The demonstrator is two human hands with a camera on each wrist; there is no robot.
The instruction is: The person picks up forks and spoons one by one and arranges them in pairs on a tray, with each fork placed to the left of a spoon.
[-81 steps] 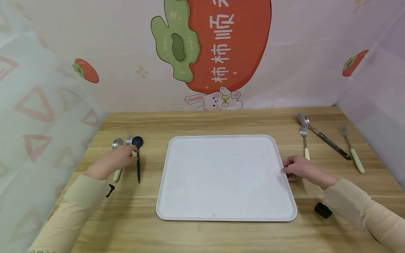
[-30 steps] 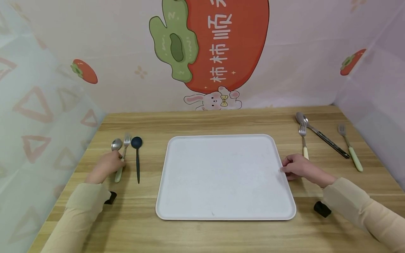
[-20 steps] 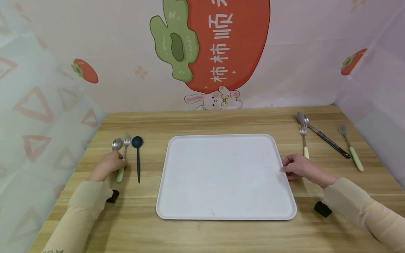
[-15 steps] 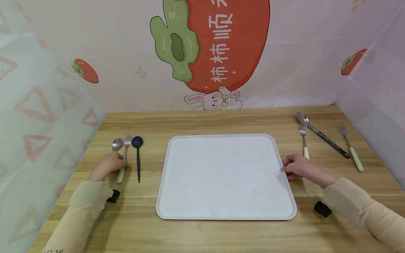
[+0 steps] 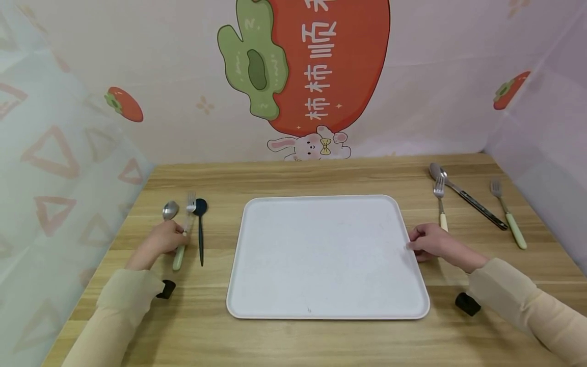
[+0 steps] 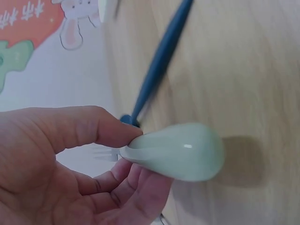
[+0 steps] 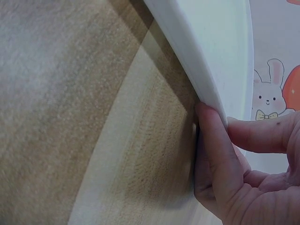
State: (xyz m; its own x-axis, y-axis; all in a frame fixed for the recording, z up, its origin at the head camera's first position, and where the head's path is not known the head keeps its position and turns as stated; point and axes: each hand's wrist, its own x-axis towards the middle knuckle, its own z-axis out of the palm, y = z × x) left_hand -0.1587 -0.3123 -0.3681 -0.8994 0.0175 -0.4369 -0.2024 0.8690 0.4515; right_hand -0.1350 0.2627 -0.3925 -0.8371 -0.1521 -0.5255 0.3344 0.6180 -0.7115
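Fork lifted, shifted right; left hand hides silver spoon's handle.

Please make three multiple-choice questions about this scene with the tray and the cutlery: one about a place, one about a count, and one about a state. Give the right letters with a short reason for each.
1. Where does the dark blue spoon lie?
A. left of the white tray
B. on the tray
C. at the far right corner

2. How many forks are to the right of the tray?
A. one
B. two
C. four

3. What is the left hand doing?
A. resting flat on the table
B. gripping the tray
C. pinching the green-handled fork

Answers:
1 A: it lies on the wood left of the tray.
2 B: one cream-handled fork and one light green-handled fork.
3 C: the left wrist view shows thumb and fingers closed on the handle.
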